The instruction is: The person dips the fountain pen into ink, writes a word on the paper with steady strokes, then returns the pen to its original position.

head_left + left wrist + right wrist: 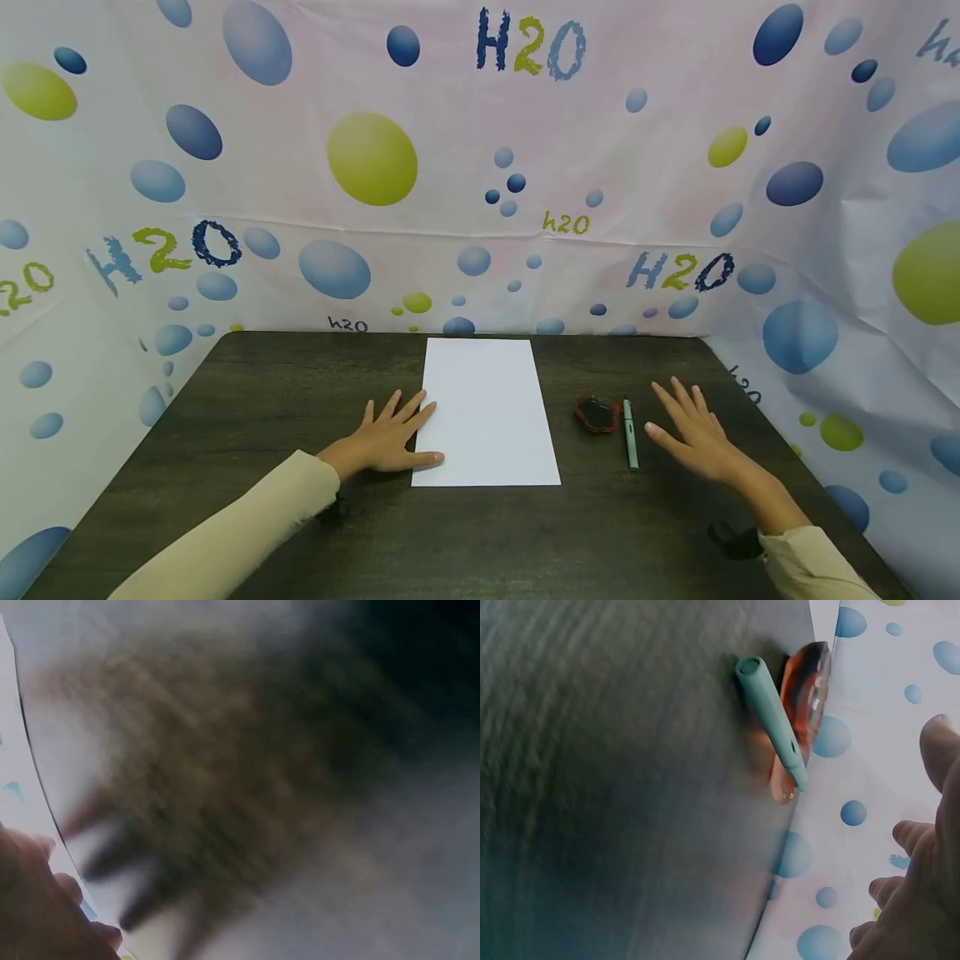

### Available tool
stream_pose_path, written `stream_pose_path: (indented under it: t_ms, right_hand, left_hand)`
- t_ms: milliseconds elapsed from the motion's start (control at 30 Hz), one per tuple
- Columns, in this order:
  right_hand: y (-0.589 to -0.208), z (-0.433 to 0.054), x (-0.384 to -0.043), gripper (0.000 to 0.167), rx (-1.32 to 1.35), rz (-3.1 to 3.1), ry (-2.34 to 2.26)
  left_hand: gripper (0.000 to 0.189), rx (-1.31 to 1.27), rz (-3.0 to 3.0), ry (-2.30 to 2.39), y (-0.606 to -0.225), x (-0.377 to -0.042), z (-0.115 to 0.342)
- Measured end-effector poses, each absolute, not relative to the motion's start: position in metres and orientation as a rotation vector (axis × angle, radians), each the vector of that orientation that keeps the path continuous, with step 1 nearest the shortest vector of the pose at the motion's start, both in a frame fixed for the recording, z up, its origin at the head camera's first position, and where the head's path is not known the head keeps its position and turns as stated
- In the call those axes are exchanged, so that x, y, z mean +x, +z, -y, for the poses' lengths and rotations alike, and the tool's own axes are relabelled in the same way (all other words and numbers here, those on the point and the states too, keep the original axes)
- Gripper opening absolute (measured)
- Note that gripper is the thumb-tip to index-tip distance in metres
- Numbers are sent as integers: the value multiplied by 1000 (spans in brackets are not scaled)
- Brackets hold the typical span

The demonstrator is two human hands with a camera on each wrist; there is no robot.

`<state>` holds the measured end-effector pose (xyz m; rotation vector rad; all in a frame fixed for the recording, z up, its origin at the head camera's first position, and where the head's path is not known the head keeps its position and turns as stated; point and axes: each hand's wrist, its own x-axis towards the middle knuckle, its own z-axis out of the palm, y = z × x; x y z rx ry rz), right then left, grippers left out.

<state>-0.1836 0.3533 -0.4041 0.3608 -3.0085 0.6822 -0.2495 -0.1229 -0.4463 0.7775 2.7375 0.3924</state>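
Note:
A blank white sheet of paper lies lengthwise on the dark table. My left hand is spread flat at its left edge, with the thumb and some fingertips over the paper. To the right of the sheet, a green pen lies beside a small dark object with a red scalloped rim. In the right wrist view, the pen lies close against that object's orange-red translucent rim. My right hand, fingers spread, is to the right of the pen and holds nothing.
The dark wood-grain table ends at a white backdrop printed with blue and green dots and H2O lettering. The backdrop also hangs along both sides. A dark wrist strap shows under the right sleeve.

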Motion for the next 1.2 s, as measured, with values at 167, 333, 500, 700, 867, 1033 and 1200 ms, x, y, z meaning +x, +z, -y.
stream_pose_path:
  t_ms: [167,333,500,700,867,1033,1200]
  right_hand:
    - [-415,-350,-183,73,365,3001,721]
    - [-422,-348,-186,71,383,2982,898]
    - [-423,-348,-189,67,371,2931,1228]
    - [-423,-352,-192,64,292,2717,1840]
    - [-428,-357,-193,68,248,2607,2072]
    - [-430,-359,-200,75,32,2580,2204]
    - [-430,-359,-209,76,-151,2507,2428]
  left_hand:
    - [95,766,-2699,397,-447,-249,124]
    - [95,749,-2700,373,-446,-249,124]
    - [95,747,-2702,366,-444,-249,123]
    - [95,737,-2707,341,-445,-249,122]
    - [94,728,-2710,339,-446,-250,121]
    - [93,739,-2706,345,-444,-250,120]
    - [93,741,-2707,340,-444,-250,120]
